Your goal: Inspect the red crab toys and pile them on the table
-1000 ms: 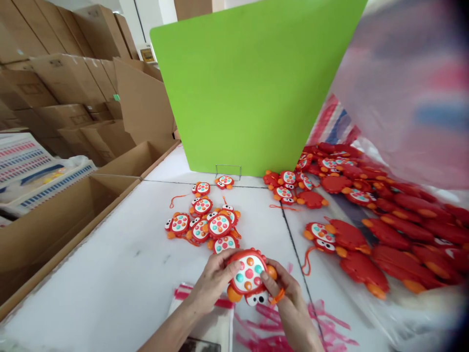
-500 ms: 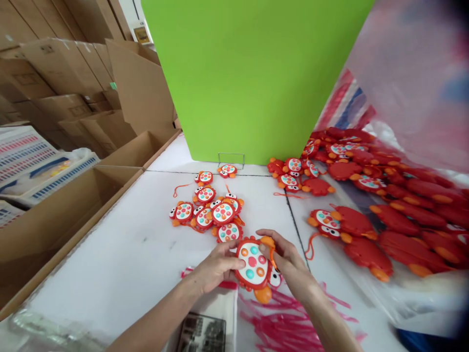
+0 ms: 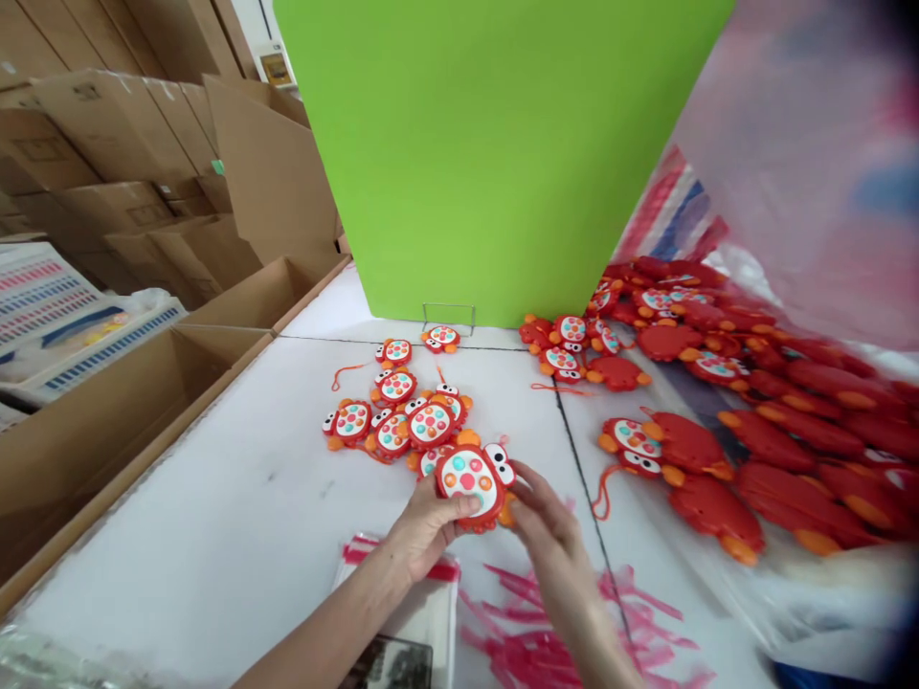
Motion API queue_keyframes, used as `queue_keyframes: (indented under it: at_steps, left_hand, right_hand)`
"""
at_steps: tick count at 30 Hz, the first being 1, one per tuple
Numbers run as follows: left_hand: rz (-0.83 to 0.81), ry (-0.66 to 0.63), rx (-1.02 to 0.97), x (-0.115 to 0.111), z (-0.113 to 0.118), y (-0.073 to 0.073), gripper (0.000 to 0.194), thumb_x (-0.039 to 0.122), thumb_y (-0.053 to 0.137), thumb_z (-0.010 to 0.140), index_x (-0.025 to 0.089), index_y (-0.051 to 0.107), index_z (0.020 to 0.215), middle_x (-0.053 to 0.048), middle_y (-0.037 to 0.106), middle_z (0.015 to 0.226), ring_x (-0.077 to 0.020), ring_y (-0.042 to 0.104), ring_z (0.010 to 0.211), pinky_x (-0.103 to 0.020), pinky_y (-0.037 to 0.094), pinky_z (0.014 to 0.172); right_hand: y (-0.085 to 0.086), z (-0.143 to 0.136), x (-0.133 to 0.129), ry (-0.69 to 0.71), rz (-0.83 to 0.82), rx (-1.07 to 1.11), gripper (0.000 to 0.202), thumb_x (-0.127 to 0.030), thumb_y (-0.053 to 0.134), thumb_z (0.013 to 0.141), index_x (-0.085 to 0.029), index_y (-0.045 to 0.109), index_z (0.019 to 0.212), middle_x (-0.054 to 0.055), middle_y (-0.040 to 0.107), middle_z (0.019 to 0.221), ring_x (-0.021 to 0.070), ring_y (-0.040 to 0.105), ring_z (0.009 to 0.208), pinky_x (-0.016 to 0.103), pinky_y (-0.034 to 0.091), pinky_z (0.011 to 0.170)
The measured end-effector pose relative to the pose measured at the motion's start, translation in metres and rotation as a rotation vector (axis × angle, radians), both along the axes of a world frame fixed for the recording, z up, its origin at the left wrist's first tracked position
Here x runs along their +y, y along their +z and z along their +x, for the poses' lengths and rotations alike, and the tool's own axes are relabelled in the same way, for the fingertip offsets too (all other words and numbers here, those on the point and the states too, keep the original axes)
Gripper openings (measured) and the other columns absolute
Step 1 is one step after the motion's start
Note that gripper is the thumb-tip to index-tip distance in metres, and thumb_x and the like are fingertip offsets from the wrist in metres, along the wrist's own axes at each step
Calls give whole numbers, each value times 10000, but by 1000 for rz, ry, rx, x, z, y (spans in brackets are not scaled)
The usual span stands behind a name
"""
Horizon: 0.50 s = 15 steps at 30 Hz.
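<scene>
A red crab-like toy with a white face, coloured round buttons, two bulging eyes and orange claws is held above the table, button side up. My left hand grips its left and lower edge, thumb across the white face. My right hand is closed at the toy's right side, fingers by the eyes and the lower orange claw; its fingertips are partly hidden. Just beyond lies a cluster of similar crab toys, some overlapping. Below my hands are clear plastic bags with a pink strip.
Many more crab toys are heaped on the right, several face down. Pink plastic strips lie near the front. A green board stands at the back. Open cardboard boxes and a white basket border the left.
The toy has been turned so its eyes, earlier at the lower right, now point to the upper right. It has moved slightly left and away from me; my right hand has shifted down its side.
</scene>
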<state>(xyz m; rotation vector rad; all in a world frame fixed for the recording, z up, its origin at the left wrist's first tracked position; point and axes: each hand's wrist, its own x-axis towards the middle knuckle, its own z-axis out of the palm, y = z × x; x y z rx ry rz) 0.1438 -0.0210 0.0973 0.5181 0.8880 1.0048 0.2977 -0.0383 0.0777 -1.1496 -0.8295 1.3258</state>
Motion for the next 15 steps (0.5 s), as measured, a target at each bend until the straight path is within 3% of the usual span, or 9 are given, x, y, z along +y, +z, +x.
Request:
queue_keyframes:
  at_steps: [3,6,10,15]
  left_hand:
    - [29,37,17,0,6,-4,596,223,850,491,117,592,1017,-115,663,956,-240,619,852,-305,497,735]
    - [99,63,104,-2,12,-5,600,254,837,531,128,580,1059,-114,658,988,-250,611,894,-316,493,771]
    - [279,34,267,-5,12,0,509,359,756,677,151,566,1102,-100,638,1055,-247,587,978,-308,471,844]
    - [329,-123,392,-2,-3,-2,380,463,618,792,112,618,938,-73,642,846,-196,591,775,-259,468,680]
  right_hand:
    - [-2,-21,-12,17,-22,70,549,-434,621,780,-244,489,1278,87,654,1149,240,614,1003,368,496,817]
    - [-7,-30,-14,-51,-17,82,512,-411,638,780,-227,518,1242,80,650,1153,226,603,1013,352,479,848]
    - [-15,-22,-8,-24,22,113,414,-384,658,767,-186,585,1123,83,683,1043,231,621,931,373,473,847]
    - [-9,0,-9,69,-31,-60,388,-408,697,723,-170,608,1016,60,699,886,212,633,786,298,504,701]
